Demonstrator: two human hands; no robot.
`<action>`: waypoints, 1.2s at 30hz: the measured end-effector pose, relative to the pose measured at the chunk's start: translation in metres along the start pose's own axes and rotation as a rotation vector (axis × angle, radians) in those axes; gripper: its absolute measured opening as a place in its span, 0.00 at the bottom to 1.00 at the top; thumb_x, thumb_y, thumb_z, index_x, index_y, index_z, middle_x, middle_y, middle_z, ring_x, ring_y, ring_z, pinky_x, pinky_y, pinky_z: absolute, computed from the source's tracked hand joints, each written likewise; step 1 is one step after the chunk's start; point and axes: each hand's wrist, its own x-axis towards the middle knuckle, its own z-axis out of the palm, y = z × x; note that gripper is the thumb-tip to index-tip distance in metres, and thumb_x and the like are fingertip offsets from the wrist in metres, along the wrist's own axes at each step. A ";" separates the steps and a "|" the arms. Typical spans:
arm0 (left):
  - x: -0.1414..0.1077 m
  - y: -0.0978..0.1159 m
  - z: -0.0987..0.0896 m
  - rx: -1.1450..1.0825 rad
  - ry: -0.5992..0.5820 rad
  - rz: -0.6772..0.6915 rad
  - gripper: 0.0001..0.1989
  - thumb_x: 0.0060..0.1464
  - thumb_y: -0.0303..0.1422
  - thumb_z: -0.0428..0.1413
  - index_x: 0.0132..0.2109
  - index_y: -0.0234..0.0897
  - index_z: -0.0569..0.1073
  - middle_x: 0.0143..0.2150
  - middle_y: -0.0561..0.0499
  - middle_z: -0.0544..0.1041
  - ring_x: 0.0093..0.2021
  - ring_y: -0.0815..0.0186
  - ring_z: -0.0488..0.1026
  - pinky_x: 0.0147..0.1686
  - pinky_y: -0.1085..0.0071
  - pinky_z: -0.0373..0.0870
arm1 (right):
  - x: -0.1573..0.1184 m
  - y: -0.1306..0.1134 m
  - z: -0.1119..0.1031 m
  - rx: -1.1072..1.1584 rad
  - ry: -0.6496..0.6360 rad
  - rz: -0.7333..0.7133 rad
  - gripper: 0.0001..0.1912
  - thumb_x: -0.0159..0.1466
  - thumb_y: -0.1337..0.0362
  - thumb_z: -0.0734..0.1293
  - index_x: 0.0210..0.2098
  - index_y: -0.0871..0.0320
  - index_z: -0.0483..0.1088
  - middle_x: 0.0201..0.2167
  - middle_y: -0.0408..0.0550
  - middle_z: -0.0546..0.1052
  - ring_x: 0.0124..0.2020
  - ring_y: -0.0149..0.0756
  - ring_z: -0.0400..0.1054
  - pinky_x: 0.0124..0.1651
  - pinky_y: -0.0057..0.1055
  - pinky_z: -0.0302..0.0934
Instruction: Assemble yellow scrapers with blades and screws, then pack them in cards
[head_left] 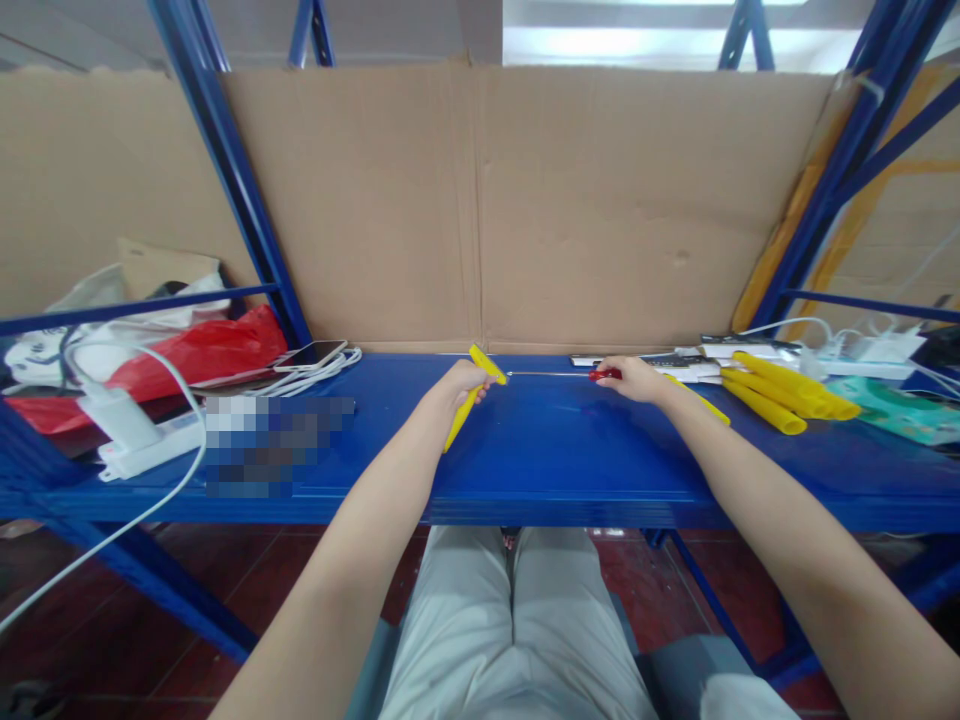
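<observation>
My left hand [471, 378] is closed round a yellow T-shaped piece [460, 425], whose short crossbar sticks up past the fingers and whose longer leg slants down toward me. In my right hand [634, 380] is a screwdriver [551, 374] with a red handle, held level above the blue tabletop [555, 440]. Its long thin shaft points left, and the tip reaches the crossbar or lies very close to it; whether they touch I cannot tell. Under my right wrist a yellow strip [709, 406] lies partly hidden.
Several yellow tubes [787, 395] are piled at the right beside a green packet [892, 408]. A white power strip [154, 448], a phone [319, 354], coiled white cable [319, 372] and a red bag [210, 350] crowd the left. A cardboard panel [585, 210] closes off the back.
</observation>
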 end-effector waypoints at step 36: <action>0.005 -0.002 -0.002 -0.004 -0.012 -0.027 0.12 0.52 0.19 0.54 0.24 0.33 0.63 0.13 0.59 0.60 0.12 0.77 0.55 0.15 0.78 0.51 | 0.002 -0.015 0.003 0.021 0.088 -0.081 0.06 0.57 0.65 0.64 0.33 0.59 0.72 0.33 0.51 0.78 0.34 0.38 0.70 0.37 0.31 0.61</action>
